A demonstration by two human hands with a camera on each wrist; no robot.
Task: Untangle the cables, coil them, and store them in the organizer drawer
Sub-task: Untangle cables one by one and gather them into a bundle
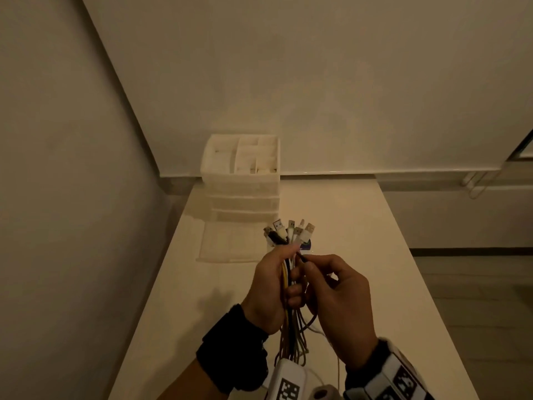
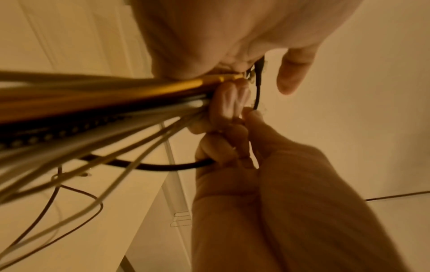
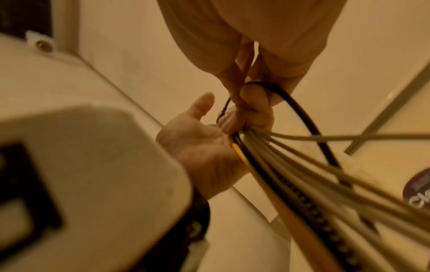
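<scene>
White plastic organizer (image 1: 240, 166) on desk (image 1: 360, 241), contents unclear; left hand (image 1: 269, 293) grips cables (image 1: 291, 336), right hand (image 1: 337, 301) fingers pinch a black cable (image 3: 309, 128).

left hand (image 1: 266, 290) fisted upright, right hand (image 1: 340, 301) pinching beside it

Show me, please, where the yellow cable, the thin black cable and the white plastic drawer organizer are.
yellow cable (image 3: 239, 150), right wrist view, on its sheath below the left palm.
thin black cable (image 3: 300, 112), right wrist view, on its loop.
white plastic drawer organizer (image 1: 240, 184), head view, on its front wall.
</scene>
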